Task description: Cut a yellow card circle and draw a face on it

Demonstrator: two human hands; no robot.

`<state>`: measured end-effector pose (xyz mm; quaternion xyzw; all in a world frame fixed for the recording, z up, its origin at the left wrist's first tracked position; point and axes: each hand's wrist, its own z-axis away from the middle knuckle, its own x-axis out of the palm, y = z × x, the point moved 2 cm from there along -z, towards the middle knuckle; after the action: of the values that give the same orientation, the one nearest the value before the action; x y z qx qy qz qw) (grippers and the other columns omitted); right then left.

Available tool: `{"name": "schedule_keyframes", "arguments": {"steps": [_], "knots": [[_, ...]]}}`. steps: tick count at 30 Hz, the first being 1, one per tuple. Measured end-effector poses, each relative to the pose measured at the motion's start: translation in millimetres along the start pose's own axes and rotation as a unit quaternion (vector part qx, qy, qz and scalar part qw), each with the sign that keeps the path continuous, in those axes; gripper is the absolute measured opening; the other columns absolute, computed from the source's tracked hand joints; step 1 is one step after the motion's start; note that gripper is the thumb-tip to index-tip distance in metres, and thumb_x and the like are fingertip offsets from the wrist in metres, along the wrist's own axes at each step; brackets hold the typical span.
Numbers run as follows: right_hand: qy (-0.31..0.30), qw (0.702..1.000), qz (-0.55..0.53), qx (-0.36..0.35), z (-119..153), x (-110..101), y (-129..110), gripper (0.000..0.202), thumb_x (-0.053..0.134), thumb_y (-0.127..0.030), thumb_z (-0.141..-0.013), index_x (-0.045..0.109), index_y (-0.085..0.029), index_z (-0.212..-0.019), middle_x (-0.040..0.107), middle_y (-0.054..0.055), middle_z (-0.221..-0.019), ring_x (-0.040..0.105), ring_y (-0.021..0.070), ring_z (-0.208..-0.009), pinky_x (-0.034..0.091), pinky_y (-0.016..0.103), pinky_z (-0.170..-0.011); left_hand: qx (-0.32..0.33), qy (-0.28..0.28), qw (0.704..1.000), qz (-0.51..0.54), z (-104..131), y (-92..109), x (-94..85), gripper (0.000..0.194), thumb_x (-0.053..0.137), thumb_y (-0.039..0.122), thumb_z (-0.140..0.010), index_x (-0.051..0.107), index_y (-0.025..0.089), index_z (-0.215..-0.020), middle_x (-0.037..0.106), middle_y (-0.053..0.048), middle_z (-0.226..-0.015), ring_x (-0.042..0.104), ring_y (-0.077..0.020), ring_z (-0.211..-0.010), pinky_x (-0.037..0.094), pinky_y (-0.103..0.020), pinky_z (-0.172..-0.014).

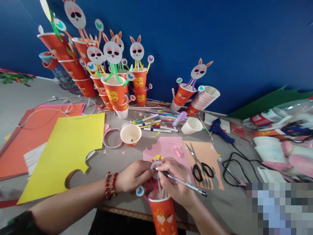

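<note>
My left hand [135,176], with red bead bracelets [111,185] at its wrist, pinches the edge of a small white rabbit face [155,165]. A black-tipped pen [187,183] is in my right hand [177,182], its point touching the face. Below my hands stands a red paper cup [163,213], from which pink and purple stems rise toward the face. A white disc with a blue heart [140,191] sticks out at the cup's left. Pink paper [168,148] lies behind my hands, and black-handled scissors [200,166] rest on peach paper [216,163].
Finished rabbit cups [113,89] crowd the back left. A single one [184,93] stands by stacked cups [204,98]. Yellow paper [73,143] lies left, with tape [107,143] and a white bowl [130,133] beyond. Markers [156,130] and a blue glue gun [221,130] lie behind.
</note>
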<state>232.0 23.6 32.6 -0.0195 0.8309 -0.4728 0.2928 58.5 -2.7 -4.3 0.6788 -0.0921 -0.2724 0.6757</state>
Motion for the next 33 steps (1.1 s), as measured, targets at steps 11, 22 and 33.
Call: {"name": "schedule_keyframes", "arguments": {"steps": [11,22,33], "knots": [[-0.008,1.000,0.003,0.000,1.1,2.1,1.5,0.011,0.057,-0.013,-0.084,0.061,-0.023,-0.084,0.069,0.005,-0.078,0.066,0.0208,-0.075,0.056,0.035,-0.071,-0.002,0.002,1.000,0.001,-0.3,0.2,-0.1,0.039,0.036,0.040,-0.102,0.053,0.016,-0.077,0.057,-0.002,-0.077,0.049,-0.0140,-0.067,0.042,-0.024,-0.067],[-0.004,1.000,-0.002,0.002,2.5,2.4,2.5,0.012,0.056,-0.013,-0.085,0.060,-0.024,-0.085,0.068,0.004,-0.078,0.066,0.0208,-0.074,0.055,0.034,-0.067,0.001,0.000,1.000,0.010,0.3,2.2,-1.1,0.039,0.035,0.042,-0.102,0.053,0.017,-0.078,0.057,-0.002,-0.077,0.050,-0.0146,-0.067,0.042,-0.024,-0.066],[0.001,1.000,-0.002,0.009,4.7,1.8,0.7,0.018,0.056,-0.009,-0.086,0.059,-0.025,-0.093,0.071,0.003,-0.085,0.069,0.0197,-0.082,0.055,0.032,-0.074,0.008,0.002,1.000,0.016,-0.7,2.5,-1.5,0.036,0.036,0.038,-0.101,0.051,0.018,-0.076,0.055,-0.001,-0.075,0.047,-0.0140,-0.066,0.039,-0.024,-0.066]]}}
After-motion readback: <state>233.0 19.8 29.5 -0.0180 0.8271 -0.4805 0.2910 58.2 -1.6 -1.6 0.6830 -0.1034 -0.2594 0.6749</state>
